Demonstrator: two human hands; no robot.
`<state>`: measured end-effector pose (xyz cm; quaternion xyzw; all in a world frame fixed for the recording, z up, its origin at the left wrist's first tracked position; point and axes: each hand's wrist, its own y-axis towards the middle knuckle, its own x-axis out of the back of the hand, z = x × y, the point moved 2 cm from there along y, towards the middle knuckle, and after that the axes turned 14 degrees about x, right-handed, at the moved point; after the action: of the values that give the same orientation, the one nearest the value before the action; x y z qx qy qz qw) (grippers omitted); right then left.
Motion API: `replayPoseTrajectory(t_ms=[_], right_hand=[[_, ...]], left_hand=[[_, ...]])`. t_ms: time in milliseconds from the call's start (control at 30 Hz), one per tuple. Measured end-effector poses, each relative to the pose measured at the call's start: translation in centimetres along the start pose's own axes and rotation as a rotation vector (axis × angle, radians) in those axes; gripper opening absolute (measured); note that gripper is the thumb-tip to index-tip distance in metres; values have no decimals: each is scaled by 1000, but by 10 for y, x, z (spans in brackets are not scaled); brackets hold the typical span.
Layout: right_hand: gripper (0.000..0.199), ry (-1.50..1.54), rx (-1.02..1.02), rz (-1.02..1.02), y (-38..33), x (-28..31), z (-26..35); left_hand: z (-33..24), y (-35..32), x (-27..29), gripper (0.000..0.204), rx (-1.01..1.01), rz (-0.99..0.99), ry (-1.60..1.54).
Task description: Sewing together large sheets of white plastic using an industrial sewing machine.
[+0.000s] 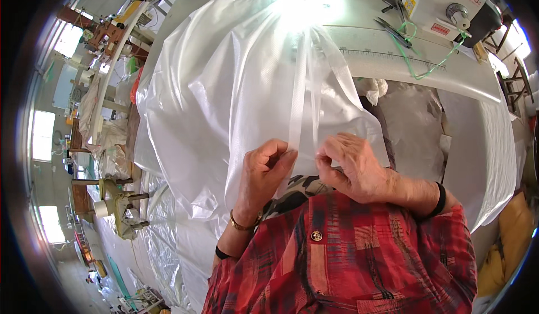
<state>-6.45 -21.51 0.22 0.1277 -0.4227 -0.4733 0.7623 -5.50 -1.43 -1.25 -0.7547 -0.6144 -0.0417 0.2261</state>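
Sheeting fills most of my view: clear plastic film [236,101] drapes from the sewing table [370,61] at twelve o'clock down to the lap, with a glare spot at the top. Going left to right, at nine o'clock I see a distant workbench [115,202] with a white spool, well apart from the work. Next, my left hand [264,171] pinches the film's lower edge between thumb and curled fingers, just beside a folded strip [300,109] that runs up toward twelve. My right hand [351,168] at about five o'clock from the strip also pinches the edge, fingertips bent in and closed on the film; the two hands sit near each other, not touching. At one o'clock scissors [396,32] and a green cord [426,61] lie on the table beside the sewing machine [449,5].

My worry: the film looks slick and thin, so the pinch could slip and the fold open. Uneven pull between hands could skew the strip, and glare hides the edge.
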Motion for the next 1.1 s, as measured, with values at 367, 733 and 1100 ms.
replayPoseTrajectory(t_ms=[367, 733, 1100], right_hand=[[21, -81, 85, 236, 15, -28, -9], [23, -322, 465, 199, 17, -33, -8], [17, -738, -309, -154, -89, 13, -125]], left_hand=[[7, 1, -2, 11, 79, 142, -218], [12, 11, -5, 22, 219, 179, -481], [0, 8, 37, 14, 16, -103, -379]])
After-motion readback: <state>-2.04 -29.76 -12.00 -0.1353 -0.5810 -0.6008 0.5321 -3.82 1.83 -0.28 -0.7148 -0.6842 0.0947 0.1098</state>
